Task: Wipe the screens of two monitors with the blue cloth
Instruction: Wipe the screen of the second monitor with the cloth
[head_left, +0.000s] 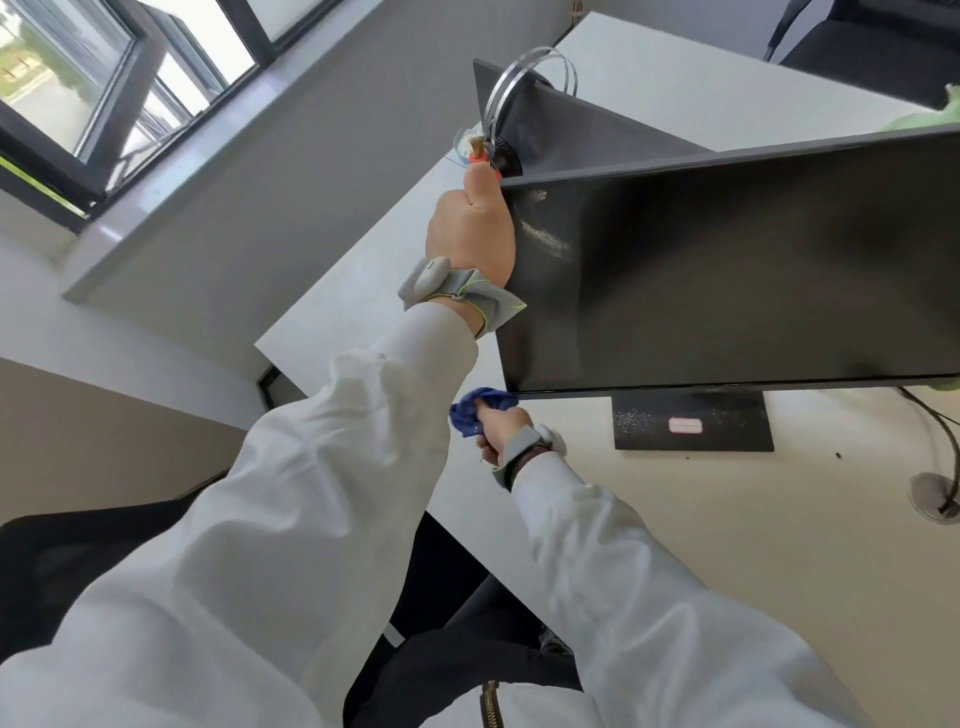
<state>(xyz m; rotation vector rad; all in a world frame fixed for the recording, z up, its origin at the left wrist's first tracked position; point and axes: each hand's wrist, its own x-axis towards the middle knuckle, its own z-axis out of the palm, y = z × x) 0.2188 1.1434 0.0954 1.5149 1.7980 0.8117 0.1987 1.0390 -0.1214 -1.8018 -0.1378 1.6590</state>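
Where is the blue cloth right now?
Head view, centre: the blue cloth is bunched in the right hand, just under the bottom-left corner of the near monitor, above the white desk.

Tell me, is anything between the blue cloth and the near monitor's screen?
Nothing visible. The blue cloth, bunched in the right hand, is at the monitor's lower left corner; the left hand grips only its left edge.
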